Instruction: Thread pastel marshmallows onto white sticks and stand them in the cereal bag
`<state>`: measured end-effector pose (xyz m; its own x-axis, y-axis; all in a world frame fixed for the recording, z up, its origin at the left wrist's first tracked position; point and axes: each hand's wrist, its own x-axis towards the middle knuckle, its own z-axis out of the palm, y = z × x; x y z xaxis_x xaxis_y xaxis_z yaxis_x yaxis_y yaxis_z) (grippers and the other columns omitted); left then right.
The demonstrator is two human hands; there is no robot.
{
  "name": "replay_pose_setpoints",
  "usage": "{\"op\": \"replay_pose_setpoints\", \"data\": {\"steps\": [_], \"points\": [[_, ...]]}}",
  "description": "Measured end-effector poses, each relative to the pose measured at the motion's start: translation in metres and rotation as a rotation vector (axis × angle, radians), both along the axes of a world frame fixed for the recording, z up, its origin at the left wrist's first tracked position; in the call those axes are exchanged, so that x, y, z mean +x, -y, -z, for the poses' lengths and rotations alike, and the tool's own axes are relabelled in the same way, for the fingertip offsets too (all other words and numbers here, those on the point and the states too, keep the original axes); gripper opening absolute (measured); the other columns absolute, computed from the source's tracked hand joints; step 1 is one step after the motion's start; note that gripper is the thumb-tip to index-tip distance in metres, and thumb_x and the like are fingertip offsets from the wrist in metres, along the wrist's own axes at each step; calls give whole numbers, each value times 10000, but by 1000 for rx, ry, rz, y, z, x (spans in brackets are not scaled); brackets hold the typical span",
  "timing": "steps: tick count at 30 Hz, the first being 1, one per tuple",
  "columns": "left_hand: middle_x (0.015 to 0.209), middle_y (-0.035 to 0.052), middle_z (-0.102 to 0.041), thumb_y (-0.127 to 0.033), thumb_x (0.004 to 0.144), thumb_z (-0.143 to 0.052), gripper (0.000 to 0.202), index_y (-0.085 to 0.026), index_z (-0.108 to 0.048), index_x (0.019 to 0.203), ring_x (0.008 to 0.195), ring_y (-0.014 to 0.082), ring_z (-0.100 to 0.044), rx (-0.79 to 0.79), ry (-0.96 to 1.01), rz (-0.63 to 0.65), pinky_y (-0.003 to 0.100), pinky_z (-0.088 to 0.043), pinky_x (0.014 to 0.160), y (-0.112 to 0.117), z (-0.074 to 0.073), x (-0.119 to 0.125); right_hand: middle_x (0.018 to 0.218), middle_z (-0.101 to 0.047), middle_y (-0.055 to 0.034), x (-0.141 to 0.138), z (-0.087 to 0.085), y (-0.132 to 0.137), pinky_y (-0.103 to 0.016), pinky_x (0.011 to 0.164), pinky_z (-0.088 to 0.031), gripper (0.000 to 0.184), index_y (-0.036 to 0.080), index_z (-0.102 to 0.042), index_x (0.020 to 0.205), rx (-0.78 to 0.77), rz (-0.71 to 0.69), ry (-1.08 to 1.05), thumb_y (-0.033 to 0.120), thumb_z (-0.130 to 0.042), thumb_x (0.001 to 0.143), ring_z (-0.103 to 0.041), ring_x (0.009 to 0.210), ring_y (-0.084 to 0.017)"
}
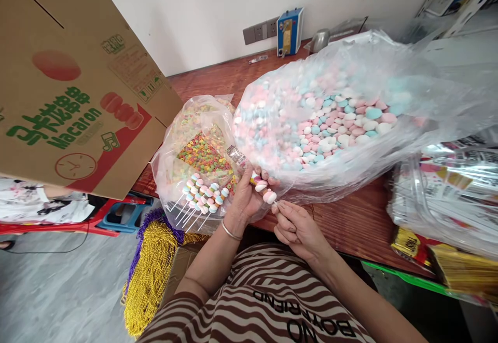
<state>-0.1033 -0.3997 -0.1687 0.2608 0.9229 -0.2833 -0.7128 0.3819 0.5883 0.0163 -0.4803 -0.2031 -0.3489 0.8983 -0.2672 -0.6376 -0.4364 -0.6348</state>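
My left hand (246, 200) is closed around a small clear wrapper (238, 157) with dark print at its top end. Pink and white candies on a stick, a candy skewer (268, 195), lie at the wrapper's lower end; how far they are inside it I cannot tell. The fingers of my right hand (298, 229) pinch the white stick just below the lowest candy. Left of my left hand, several finished skewers (205, 193) of pink, white and blue candies rest on a plastic bag (171, 146) of small colourful rings (204, 151).
A big clear bag (264, 99) of pink, white and blue candies (342, 125) fills the table's middle. Packed plastic wrappers (439, 197) and gold ties (467, 270) lie right. A cardboard box (78, 88) stands left, gold beaded strings (151, 275) below. A blue device (290, 31) stands by the wall.
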Motion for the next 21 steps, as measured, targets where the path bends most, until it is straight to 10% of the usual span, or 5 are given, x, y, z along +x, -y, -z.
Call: {"op": "replay_pose_setpoints", "data": {"steps": [8,14,21], "points": [[799,50,-674,-523,856,-696,374,-165,-638,762,790,189,-686,2,-104,-41,339,-584,772,1,-2,6,561,-390,73,1,15,-2,-212,438,-230,376,197,-598,797,268,209,483,548,-630,930,-306,489,-75],[1192,68,-715,-260,749,-821,364,-211,-710,1092,1022,199,-701,207,-144,-42,341,-549,926,-9,-2,-13,529,-299,111,1,10,-7,-205,406,-191,374,197,-628,837,161,186,245,559,-718,857,-208,427,-48],[872,-12,-691,-242,562,-968,466,-208,-652,903,863,165,-704,200,-168,-91,303,-561,812,-21,-2,-23,516,-319,135,7,-6,-2,-176,349,-176,351,195,-653,971,-21,-73,-39,500,-758,834,-129,385,-28]]}}
